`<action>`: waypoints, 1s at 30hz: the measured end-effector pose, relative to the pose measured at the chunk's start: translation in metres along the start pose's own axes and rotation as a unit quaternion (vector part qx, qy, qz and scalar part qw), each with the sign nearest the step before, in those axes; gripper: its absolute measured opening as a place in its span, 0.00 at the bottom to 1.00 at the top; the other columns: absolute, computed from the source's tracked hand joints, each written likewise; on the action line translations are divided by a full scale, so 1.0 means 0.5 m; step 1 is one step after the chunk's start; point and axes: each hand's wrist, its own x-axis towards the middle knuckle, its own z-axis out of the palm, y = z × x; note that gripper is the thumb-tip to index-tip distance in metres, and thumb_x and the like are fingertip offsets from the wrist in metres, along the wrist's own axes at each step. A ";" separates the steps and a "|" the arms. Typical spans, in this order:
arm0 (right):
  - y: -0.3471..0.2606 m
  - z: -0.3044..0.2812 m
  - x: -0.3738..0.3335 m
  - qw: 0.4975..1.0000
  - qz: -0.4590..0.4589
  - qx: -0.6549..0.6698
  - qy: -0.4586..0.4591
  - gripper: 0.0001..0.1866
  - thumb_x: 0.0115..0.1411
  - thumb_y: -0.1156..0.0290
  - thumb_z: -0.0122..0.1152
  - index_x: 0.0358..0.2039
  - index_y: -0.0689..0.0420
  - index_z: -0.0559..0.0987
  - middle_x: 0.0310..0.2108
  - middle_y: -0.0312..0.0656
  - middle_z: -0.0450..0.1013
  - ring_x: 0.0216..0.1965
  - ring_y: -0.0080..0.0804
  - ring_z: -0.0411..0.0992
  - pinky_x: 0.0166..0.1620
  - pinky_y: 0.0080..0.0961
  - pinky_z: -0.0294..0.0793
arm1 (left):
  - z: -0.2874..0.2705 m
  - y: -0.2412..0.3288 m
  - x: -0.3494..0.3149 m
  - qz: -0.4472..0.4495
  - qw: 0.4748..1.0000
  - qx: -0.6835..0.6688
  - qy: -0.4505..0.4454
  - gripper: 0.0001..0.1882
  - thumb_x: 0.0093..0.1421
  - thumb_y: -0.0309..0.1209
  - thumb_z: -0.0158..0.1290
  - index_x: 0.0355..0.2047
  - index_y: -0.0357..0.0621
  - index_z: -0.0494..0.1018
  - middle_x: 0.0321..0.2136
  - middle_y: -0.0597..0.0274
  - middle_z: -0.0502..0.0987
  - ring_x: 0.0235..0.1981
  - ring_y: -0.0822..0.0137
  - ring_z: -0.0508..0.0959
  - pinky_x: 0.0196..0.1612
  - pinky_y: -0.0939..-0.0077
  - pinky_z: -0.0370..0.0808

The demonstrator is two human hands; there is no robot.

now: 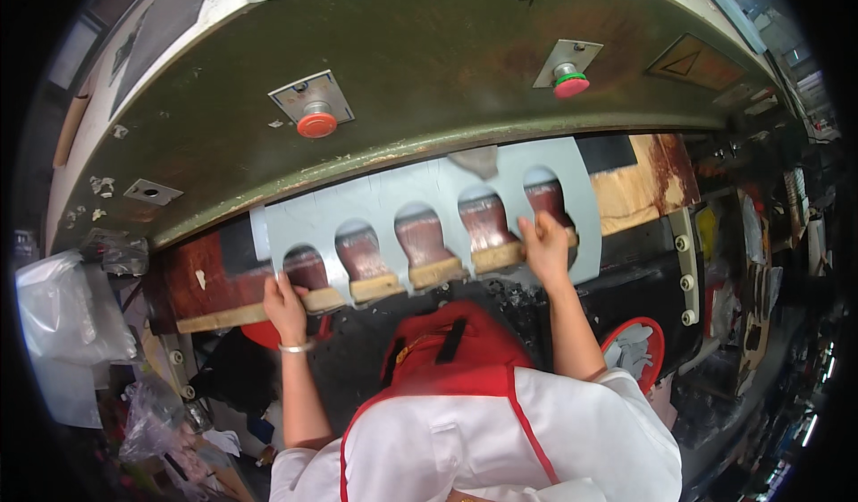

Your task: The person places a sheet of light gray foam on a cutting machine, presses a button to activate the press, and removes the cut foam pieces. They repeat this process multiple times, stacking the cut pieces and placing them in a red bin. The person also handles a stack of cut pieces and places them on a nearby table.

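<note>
A pale grey-blue sheet [375, 185] with a row of several rounded cut-outs along its near edge lies across a worn board [626, 198]. The board's reddish-brown surface and wooden near edge show through the cut-outs. My left hand [284, 307] is closed at the sheet's near left edge, its fingers pinched on the strip there. My right hand [545, 247] pinches the near edge of the same sheet by the rightmost cut-outs. A small darker grey piece [476, 160] rests on the sheet's far part.
Beyond the board stands a green machine front [429, 55] with a red push button [316, 121] and a red-and-green one [570, 82]. At the right, a red bucket [660, 354] holds grey cut pieces. Clear plastic bags [71, 323] hang at the left.
</note>
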 end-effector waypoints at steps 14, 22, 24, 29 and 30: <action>-0.078 0.065 -0.129 0.950 -0.257 -0.161 0.073 0.44 0.30 0.68 0.79 0.52 0.60 0.71 0.52 0.54 0.65 0.57 0.54 0.62 0.57 0.41 0.64 | -0.115 -0.035 -0.260 -0.066 0.997 -0.045 -0.006 0.18 0.70 0.36 0.37 0.25 0.39 0.62 0.14 0.66 0.63 0.14 0.77 0.66 0.21 0.81 0.62; -0.094 -0.078 -0.136 0.977 0.040 0.208 -0.007 0.45 0.38 0.76 0.77 0.57 0.59 0.62 0.48 0.50 0.71 0.48 0.36 0.71 0.49 0.29 0.74 | -0.173 -0.071 -0.357 -0.131 0.982 -0.139 -0.017 0.16 0.71 0.36 0.36 0.26 0.42 0.60 0.17 0.67 0.62 0.15 0.77 0.65 0.21 0.82 0.63; -0.088 -0.101 -0.119 0.996 -0.068 -0.002 0.052 0.47 0.36 0.73 0.78 0.58 0.59 0.62 0.49 0.50 0.70 0.50 0.38 0.71 0.52 0.31 0.71 | -0.168 -0.068 -0.355 -0.125 0.984 -0.127 -0.018 0.16 0.71 0.36 0.36 0.26 0.42 0.60 0.17 0.67 0.62 0.15 0.77 0.65 0.21 0.82 0.62; -0.032 -0.079 -0.064 0.958 -0.176 -0.201 0.106 0.52 0.32 0.70 0.80 0.60 0.58 0.62 0.52 0.52 0.68 0.54 0.42 0.68 0.57 0.33 0.67 | -0.121 -0.057 -0.315 -0.094 0.991 -0.086 0.027 0.17 0.71 0.37 0.35 0.26 0.43 0.60 0.16 0.67 0.62 0.16 0.77 0.64 0.23 0.82 0.62; -0.020 -0.068 -0.044 0.964 -0.176 -0.171 0.106 0.53 0.33 0.68 0.79 0.62 0.57 0.61 0.53 0.51 0.67 0.55 0.43 0.68 0.57 0.33 0.67 | -0.112 -0.055 -0.300 -0.084 0.993 -0.081 0.024 0.17 0.71 0.37 0.35 0.26 0.43 0.60 0.16 0.67 0.62 0.16 0.77 0.64 0.24 0.82 0.62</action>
